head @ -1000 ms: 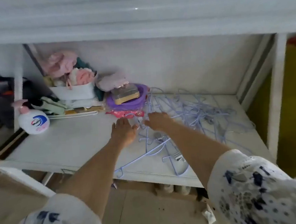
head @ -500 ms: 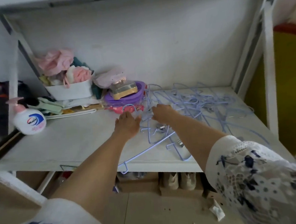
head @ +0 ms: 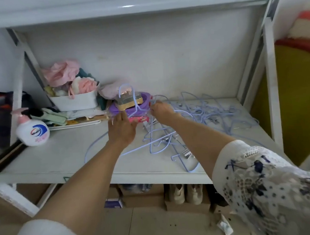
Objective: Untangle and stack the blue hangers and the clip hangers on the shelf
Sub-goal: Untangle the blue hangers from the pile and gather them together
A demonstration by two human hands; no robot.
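A tangle of thin blue wire hangers [head: 205, 112] sprawls over the right half of the white shelf [head: 61, 155]. Nearer the front edge lie clip hangers [head: 187, 154] with metal clips. One blue hanger [head: 126, 90] stands tilted up, its hook above the purple bowl and one arm curving left across the shelf. My left hand [head: 122, 128] lies over this hanger's shoulder and holds it. Just to the right, my right hand [head: 162, 110] has its fingers curled into the near edge of the tangle, gripping wires there.
Along the back left stand a white basket [head: 76, 102] of pink cloths, a purple bowl [head: 146, 99] with a boxed item, a red packet [head: 142, 119] and a soap pump bottle [head: 33, 132]. Shelf posts rise at both sides. Shoes [head: 185, 194] and boxes sit underneath.
Both hands have reached further back toward the purple bowl. One blue hanger has come up out of the pile, its hook now standing upright.
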